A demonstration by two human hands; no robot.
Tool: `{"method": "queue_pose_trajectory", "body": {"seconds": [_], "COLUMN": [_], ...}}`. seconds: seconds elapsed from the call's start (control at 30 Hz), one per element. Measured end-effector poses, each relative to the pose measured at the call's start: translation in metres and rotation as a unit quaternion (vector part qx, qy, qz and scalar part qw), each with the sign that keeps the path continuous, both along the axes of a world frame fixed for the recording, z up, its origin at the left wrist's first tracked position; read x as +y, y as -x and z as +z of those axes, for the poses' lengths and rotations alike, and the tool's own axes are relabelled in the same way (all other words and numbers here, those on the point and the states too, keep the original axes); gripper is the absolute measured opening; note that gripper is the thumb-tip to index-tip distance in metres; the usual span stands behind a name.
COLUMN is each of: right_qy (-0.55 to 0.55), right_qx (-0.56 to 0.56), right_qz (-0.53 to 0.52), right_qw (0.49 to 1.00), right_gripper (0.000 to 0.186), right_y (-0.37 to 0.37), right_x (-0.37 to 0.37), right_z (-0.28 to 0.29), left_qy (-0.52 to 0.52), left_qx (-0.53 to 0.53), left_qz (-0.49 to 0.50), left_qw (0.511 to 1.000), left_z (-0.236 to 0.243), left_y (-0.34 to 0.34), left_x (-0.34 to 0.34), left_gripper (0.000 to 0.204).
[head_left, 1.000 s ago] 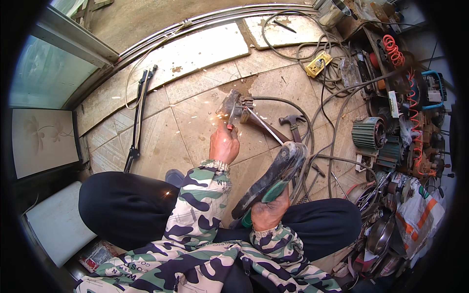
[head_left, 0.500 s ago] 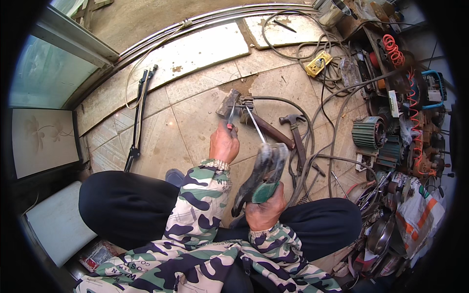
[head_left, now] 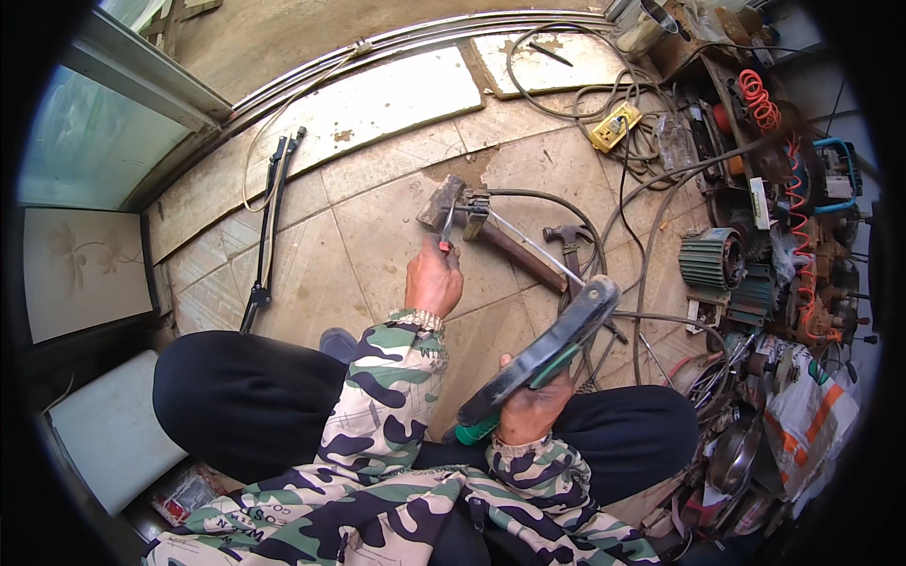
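Note:
My left hand point(head_left: 434, 283) is closed around a slim metal tool point(head_left: 448, 224) with a bit of red at its grip; its kind is partly hidden by my fingers. The tool's tip reaches a small dark metal piece point(head_left: 477, 209) beside the block-like head of a sledgehammer point(head_left: 438, 200), which lies on the tiles. My right hand point(head_left: 534, 407) grips a black and green hand-held tool point(head_left: 543, 354), tilted up to the right. A thin pale rod point(head_left: 528, 241), like a welding rod, runs from near this tool's front end toward the metal piece.
A claw hammer point(head_left: 568, 236) lies right of the sledgehammer, among dark cables point(head_left: 642, 245). Farther off is a yellow socket box point(head_left: 614, 126). Motors point(head_left: 710, 258) and piled tools line the right side. A black folding stand point(head_left: 270, 222) lies at left.
My right hand has turned the black and green tool over to the right, and the rod has swung to a flatter slant. The left hand stays almost in place.

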State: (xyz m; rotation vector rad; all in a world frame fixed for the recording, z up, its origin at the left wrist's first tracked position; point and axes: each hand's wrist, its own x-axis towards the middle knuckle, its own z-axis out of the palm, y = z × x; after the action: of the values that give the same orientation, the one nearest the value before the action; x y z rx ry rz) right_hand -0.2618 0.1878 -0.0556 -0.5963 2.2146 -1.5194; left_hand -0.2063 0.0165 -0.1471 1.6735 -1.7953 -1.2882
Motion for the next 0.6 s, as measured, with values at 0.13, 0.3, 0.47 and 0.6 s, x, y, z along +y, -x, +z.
{"method": "queue_pose_trajectory", "body": {"seconds": [0.13,0.3,0.47,0.6], "right_qy": [0.021,0.078,0.026,0.054], "right_qx": [-0.054,-0.107,-0.063,-0.044], "right_qz": [0.001,-0.047,-0.011,-0.025], "right_qw": [0.998,0.99,0.998,0.997], "right_gripper": [0.026,0.031,0.022,0.023], "right_y": [-0.009,-0.005,-0.007,-0.006], "right_x": [-0.012,-0.001,0.004,0.003], "right_z": [0.017,0.003,-0.003,-0.008], "left_qy": [0.077,0.121,0.012,0.009], "left_qx": [-0.02,-0.006,0.019,-0.01], "left_qz": [-0.041,-0.015,0.007,0.0], "left_qw": [0.996,0.993,1.0,1.0], "left_z": [-0.003,-0.04,0.006,0.002], "left_y": [-0.009,0.007,-0.004,-0.004], "left_x": [-0.002,0.009,-0.002,-0.001], "left_gripper": [0.02,0.02,0.02,0.019]}}
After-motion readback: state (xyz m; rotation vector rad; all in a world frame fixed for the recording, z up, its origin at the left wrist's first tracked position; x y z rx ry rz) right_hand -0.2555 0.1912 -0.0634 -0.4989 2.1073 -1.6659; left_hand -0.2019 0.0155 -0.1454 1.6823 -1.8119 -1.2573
